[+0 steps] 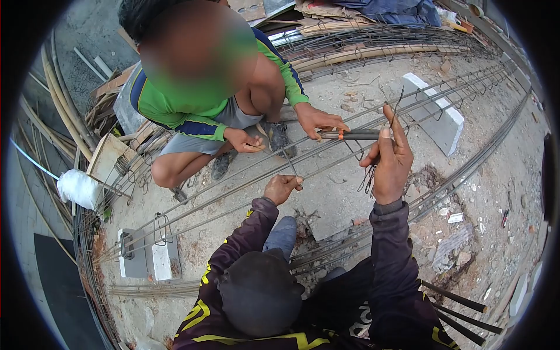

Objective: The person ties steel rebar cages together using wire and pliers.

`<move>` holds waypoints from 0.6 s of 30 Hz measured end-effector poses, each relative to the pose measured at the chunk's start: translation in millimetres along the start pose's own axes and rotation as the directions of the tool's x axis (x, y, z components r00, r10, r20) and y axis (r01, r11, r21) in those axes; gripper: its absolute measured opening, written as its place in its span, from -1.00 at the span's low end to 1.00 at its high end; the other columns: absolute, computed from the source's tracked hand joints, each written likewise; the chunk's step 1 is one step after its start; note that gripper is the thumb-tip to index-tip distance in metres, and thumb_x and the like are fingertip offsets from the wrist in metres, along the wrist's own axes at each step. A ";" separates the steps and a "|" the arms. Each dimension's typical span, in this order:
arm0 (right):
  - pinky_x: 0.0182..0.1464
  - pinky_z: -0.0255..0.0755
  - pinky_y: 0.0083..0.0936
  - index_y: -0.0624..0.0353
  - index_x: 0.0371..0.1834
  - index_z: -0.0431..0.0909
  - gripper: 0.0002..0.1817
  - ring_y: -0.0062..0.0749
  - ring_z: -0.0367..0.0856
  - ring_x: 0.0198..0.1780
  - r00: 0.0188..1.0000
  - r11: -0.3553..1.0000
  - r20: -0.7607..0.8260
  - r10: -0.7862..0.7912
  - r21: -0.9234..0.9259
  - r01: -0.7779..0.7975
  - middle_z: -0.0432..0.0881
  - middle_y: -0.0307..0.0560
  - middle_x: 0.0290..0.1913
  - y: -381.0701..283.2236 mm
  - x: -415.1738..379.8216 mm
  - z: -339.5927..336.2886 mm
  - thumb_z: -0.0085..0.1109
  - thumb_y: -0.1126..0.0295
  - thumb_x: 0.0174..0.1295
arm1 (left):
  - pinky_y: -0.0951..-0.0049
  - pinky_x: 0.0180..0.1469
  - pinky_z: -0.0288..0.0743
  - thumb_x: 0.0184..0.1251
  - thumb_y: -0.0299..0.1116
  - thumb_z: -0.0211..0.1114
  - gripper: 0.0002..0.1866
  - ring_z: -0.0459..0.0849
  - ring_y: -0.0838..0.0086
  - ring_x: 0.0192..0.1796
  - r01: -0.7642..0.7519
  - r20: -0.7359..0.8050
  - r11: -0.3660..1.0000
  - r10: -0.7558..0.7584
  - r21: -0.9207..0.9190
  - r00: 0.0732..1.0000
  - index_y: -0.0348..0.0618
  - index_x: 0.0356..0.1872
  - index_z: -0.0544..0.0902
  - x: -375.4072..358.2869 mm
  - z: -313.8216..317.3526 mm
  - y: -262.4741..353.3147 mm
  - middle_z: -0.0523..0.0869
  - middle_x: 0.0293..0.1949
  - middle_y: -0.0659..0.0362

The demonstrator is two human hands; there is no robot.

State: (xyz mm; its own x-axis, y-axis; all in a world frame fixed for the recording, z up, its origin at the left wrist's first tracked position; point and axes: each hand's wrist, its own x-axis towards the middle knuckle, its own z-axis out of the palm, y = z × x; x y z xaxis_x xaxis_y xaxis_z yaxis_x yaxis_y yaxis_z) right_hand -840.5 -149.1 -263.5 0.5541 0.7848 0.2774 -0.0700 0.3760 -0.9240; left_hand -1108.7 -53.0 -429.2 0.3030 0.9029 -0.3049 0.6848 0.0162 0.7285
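Note:
My left hand [283, 188] is closed, pinching the lower end of a thin steel stirrup [289, 160] where it meets a long reinforcing bar. Raised over the bars, my right hand [389, 160] has a thin tie wire [398, 100] at its fingertips, and looped tie wires [367, 179] hang below its palm. A tool with black handles and an orange part [353, 135] lies between my right hand and a co-worker's hand [319, 121], which touches its near end. The co-worker's other hand [243, 140] is near the bars, left of the stirrup.
A co-worker [198, 116] in a green top squats across the long bars [210, 195]. Pale blocks [434, 114] [166, 259] stand under both ends. Bamboo, rods and scrap wood [350, 52] lie behind; a white bundle [79, 189] is at left, broken rubble [455, 245] at right.

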 end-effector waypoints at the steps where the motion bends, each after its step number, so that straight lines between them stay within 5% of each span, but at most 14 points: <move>1: -0.56 0.34 -0.67 0.11 0.41 0.38 -0.55 -0.75 0.33 -0.66 1.000 1.000 0.000 -0.004 0.007 0.004 0.32 -0.39 -0.67 2.2 0.5 -0.7 -0.15 0.24 0.54 | 0.23 0.04 0.49 0.38 0.06 0.26 -0.52 0.70 0.33 -0.16 0.005 0.002 1.000 -0.005 0.026 1.000 -0.20 -0.40 0.79 -1.5 -1.1 3.1 0.79 -0.35 0.07; 18: -0.55 0.33 -0.68 0.17 0.40 0.38 -0.55 -0.72 0.32 -0.68 0.990 0.994 -0.109 0.089 -0.047 -0.095 0.32 -0.36 -0.67 26.4 18.1 -22.1 -0.11 0.25 0.52 | 0.34 -0.17 0.47 0.39 0.12 0.22 -0.50 0.61 0.45 -0.40 -0.022 0.011 0.998 0.021 0.055 1.000 -0.14 -0.43 0.78 -2.3 -2.3 1.2 0.73 -0.50 0.17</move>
State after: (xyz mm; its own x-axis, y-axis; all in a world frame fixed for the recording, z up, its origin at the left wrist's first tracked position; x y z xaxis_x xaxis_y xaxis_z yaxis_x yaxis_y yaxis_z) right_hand -814.0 -135.9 -288.7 0.6328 0.7569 0.1635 -0.0833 0.2765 -0.9574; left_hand -1110.2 -54.2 -426.3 0.3250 0.8981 -0.2963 0.7132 -0.0270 0.7004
